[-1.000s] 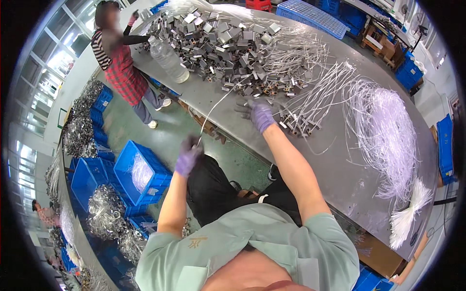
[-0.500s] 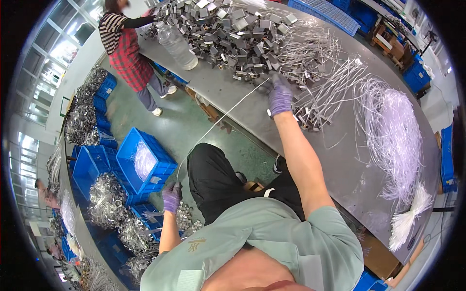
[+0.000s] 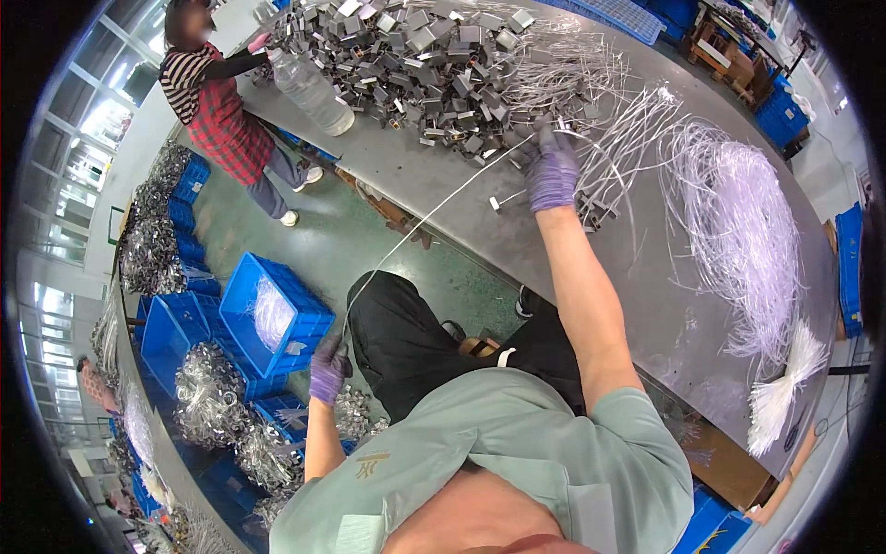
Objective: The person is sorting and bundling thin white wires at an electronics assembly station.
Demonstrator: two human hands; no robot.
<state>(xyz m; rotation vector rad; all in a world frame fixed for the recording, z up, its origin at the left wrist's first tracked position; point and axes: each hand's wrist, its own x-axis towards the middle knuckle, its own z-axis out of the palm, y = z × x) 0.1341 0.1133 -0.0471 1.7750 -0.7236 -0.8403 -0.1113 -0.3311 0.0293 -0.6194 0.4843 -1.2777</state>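
Observation:
A long, thin white cable [image 3: 434,211] runs from low on the left up to the table. My left hand [image 3: 329,369], in a purple glove with grey fingertips, is closed around its lower end beside my knee. Over the table, my gloved right hand [image 3: 553,171] has its fingers closed on the upper part, and a pale end sticks out past the fingertips. A small white-faced piece [image 3: 496,203] juts out left of this hand. Just beyond lies a heap of grey metal box-shaped parts [image 3: 434,74]. Bundled wires with metal ends [image 3: 628,152] spread to the right.
A pile of clear lilac strands [image 3: 738,240] and a white tie bundle [image 3: 784,392] lie on the grey table [image 3: 674,342]. A water bottle [image 3: 314,97] stands by the far left edge. Blue crates [image 3: 277,314] fill the left. Another person [image 3: 221,120] works at the table's far left.
The view has shifted a little. My right hand has moved slightly right, away from the heap, and a pale end now shows beyond its fingertips. My left hand stays closed at the lower end.

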